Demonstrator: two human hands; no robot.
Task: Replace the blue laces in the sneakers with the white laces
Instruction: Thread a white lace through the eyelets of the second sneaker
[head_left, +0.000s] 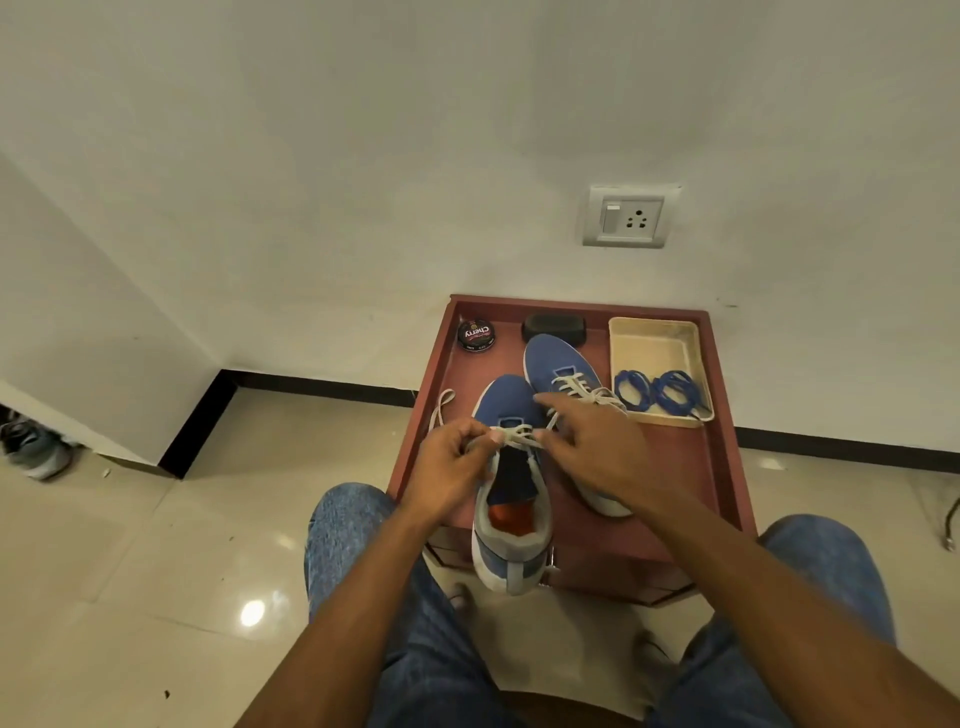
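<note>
Against a white wall, a low red-brown table (722, 457) carries two blue sneakers. Over the near sneaker (506, 410), the left hand (449, 462) and right hand (592, 447) each pinch its white lace (514, 434). Coiled blue laces (657, 392) lie in a cream tray (654, 338) beside the far sneaker (550, 361).

blue sneakers (506, 410), white laces (514, 434), blue laces (657, 392), cream tray (657, 338)

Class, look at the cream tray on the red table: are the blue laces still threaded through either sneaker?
No. The blue laces lie coiled in the cream tray, while both sneakers carry white laces.
</note>
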